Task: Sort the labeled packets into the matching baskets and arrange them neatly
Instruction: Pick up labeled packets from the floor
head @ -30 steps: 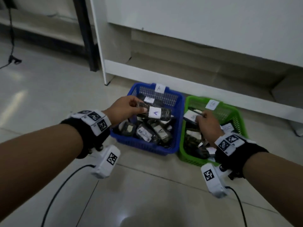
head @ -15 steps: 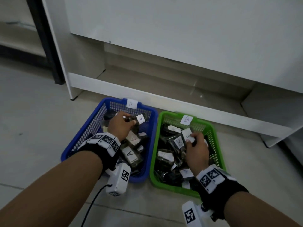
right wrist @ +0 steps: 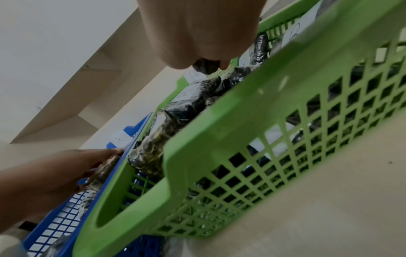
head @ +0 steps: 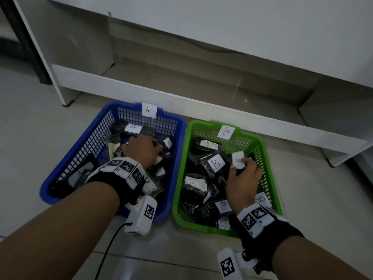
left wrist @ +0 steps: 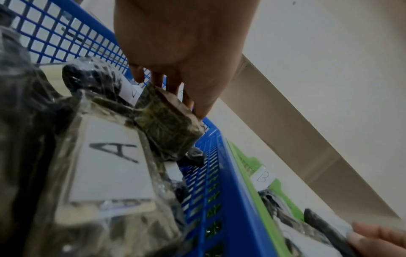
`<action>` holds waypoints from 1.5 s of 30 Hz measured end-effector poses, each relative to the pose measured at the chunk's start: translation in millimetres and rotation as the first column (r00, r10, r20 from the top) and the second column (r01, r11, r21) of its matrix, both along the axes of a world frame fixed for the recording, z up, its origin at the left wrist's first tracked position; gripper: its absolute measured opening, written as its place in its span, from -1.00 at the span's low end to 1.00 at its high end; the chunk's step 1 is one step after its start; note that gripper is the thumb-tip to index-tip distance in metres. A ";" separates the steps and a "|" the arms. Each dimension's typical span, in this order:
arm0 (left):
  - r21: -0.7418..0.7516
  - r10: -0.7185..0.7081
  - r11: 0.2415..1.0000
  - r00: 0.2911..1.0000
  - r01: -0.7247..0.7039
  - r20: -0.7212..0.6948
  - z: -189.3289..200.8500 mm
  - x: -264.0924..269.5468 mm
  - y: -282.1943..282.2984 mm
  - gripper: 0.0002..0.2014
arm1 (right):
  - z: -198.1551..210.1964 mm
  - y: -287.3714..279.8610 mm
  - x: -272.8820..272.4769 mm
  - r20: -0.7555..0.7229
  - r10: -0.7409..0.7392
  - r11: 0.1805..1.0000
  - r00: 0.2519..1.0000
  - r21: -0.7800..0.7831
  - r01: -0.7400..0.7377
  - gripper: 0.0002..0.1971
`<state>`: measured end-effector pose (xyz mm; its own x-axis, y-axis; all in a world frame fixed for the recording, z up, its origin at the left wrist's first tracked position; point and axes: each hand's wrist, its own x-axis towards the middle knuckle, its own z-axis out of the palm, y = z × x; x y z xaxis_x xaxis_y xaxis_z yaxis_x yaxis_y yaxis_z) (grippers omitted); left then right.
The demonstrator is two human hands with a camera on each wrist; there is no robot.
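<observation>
On the tiled floor (head: 302, 199), the left hand (head: 141, 150) pinches a dark packet (left wrist: 167, 125) inside the blue A basket (head: 179, 142); the right hand (head: 244, 178) clasps a B packet (head: 238, 159) over the green B basket (head: 268, 164).

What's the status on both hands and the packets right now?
Left hand grips a packet in the blue A basket. Right hand pinches a B packet in the green B basket. Nothing obstructing.

Pale tiled floor (head: 40, 110), dim light, white cabinet (head: 222, 21) raised on a white base rail (head: 201, 106), dark post (head: 22, 43) at left
</observation>
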<state>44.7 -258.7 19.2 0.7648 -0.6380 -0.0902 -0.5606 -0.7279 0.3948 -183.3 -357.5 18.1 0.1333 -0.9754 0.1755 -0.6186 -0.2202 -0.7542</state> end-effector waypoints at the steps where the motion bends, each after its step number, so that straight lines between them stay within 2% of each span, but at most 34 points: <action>1: 0.021 -0.007 1.000 1.000 0.007 -0.008 -0.6 0.5 1.1 -0.67 | -2.9 -2.4 -1.3 -0.027 -0.009 1.000 1.000 0.018 0.009 -0.67; 3: 0.070 -0.040 0.997 0.999 0.040 -0.002 -0.8 0.8 2.3 -0.64 | -10.4 -6.2 -3.6 -0.159 -0.014 0.997 0.987 0.077 0.027 -0.65; 5: 0.125 -0.072 0.990 0.997 0.072 0.001 -0.5 1.2 1.6 -0.61 | -15.7 -5.8 -5.9 -0.335 -0.020 0.994 0.942 0.095 0.055 -0.61; 7: 0.176 -0.114 0.978 0.993 0.113 -0.005 -0.8 2.0 1.7 -0.54 | -17.4 -4.0 -5.9 -0.436 -0.016 0.995 0.900 0.083 0.058 -0.56; 11: 0.138 -0.174 0.975 0.985 0.173 -0.004 2.6 4.2 7.9 -0.36 | -14.1 1.6 0.2 -0.506 -0.034 0.997 0.862 0.038 0.061 -0.46; 14: 0.012 -0.252 0.968 0.966 0.252 0.051 19.5 6.9 16.6 -0.38 | -1.6 5.6 10.1 -0.485 -0.039 0.997 0.874 -0.073 0.005 -0.42; 16: -0.075 -0.355 0.926 0.921 0.370 0.158 34.3 7.9 29.5 -0.43 | 12.9 11.2 17.5 -0.473 0.020 0.987 0.881 -0.133 -0.093 -0.42; 18: -0.124 -0.472 0.843 0.830 0.523 0.297 43.6 1.8 55.1 -0.49 | 25.7 25.2 20.7 -0.483 0.107 0.960 0.869 -0.178 -0.217 -0.42; 20: -0.128 -0.566 0.744 0.721 0.655 0.400 46.8 -11.6 92.3 -0.57 | 31.3 49.4 18.7 -0.510 0.218 0.897 0.832 -0.232 -0.377 -0.44; 21: -0.110 -0.604 0.710 0.682 0.696 0.413 46.4 -19.0 110.6 -0.60 | 32.6 62.4 16.7 -0.525 0.285 0.836 0.802 -0.272 -0.476 -0.46; 23: -0.058 -0.683 0.662 0.633 0.747 0.365 35.7 -36.1 156.2 -0.62 | 26.9 97.4 7.4 -0.578 0.428 0.677 0.695 -0.305 -0.670 -0.51; 24: -0.019 -0.729 0.631 0.602 0.775 0.326 27.6 -42.7 179.0 -0.62 | 23.0 115.0 2.7 -0.620 0.502 0.572 0.603 -0.285 -0.769 -0.54; 25: 0.020 -0.779 0.593 0.568 0.805 0.266 16.4 -49.7 206.2 -0.61 | 16.9 136.0 -3.8 -0.659 0.579 0.452 0.479 -0.230 -0.862 -0.55; 27: 0.093 -0.853 0.518 0.505 0.850 0.136 -3.2 -60.3 253.6 -0.58 | 6.6 167.2 -14.6 -0.726 0.669 0.184 0.161 -0.048 -0.982 -0.58; 29: 0.141 -0.891 0.447 0.453 0.883 -0.011 -17.4 -70.6 291.7 -0.48 | -1.1 192.9 -23.7 -0.723 0.680 -0.027 -0.116 0.134 -0.991 -0.57; 30: 0.155 -0.896 0.421 0.436 0.894 -0.082 -22.3 -77.2 309.1 -0.42 | -4.1 207.5 -28.2 -0.694 0.683 -0.089 -0.228 0.230 -0.969 -0.52; 31: 0.175 -0.897 0.396 0.421 0.901 -0.137 -26.3 -83.0 322.5 -0.36 | -6.1 220.6 -32.6 -0.652 0.688 -0.117 -0.318 0.333 -0.936 -0.46; 33: 0.224 -0.890 0.344 0.393 0.912 -0.232 -33.5 -95.6 344.8 -0.24 | -13.2 246.0 -44.9 -0.579 0.669 -0.135 -0.466 0.522 -0.842 -0.31; 35: 0.293 -0.878 0.290 0.375 0.911 -0.297 -40.7 -107.7 358.1 -0.12 | -19.3 267.9 -57.7 -0.550 0.639 -0.138 -0.538 0.606 -0.783 -0.16; 38: 0.354 -0.906 0.248 0.345 0.902 -0.244 -46.4 -125.9 361.4 -0.03 | -24.5 287.8 -74.0 -0.527 0.646 -0.102 -0.552 0.658 -0.746 -0.01; 42: 0.322 -0.942 0.184 0.260 0.929 -0.213 -52.3 -152.0 347.8 -0.04 | -21.4 299.0 -93.1 -0.561 0.601 -0.032 -0.569 0.695 -0.719 -0.05; 45: 0.297 -0.946 0.123 0.202 0.947 -0.254 -52.1 -160.3 338.9 -0.18 | -22.8 302.7 -107.9 -0.607 0.565 -0.003 -0.559 0.676 -0.737 -0.13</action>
